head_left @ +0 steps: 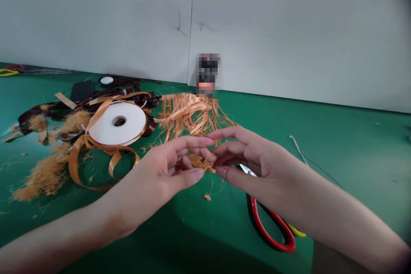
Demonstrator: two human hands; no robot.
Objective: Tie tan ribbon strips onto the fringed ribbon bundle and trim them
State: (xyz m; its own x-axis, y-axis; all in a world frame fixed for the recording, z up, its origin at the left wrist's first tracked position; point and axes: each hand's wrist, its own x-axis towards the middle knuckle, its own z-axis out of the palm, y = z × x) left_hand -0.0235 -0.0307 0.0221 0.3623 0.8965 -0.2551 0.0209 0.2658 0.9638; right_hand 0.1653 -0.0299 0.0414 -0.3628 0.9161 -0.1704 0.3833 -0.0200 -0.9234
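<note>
My left hand and my right hand meet above the green table, fingertips pinched together on a small bundle of orange ribbon strands. Both hands grip it, thumbs underneath and fingers on top. Just beyond the hands lies a larger fan of shredded orange ribbon. Red-handled scissors lie on the table under my right wrist, blades pointing toward the hands.
A white ribbon spool with loose orange ribbon loops sits at the left, amid dark ribbon scraps and orange fluff. A black phone lies behind. A thin wire lies at the right. A grey wall stands at the back.
</note>
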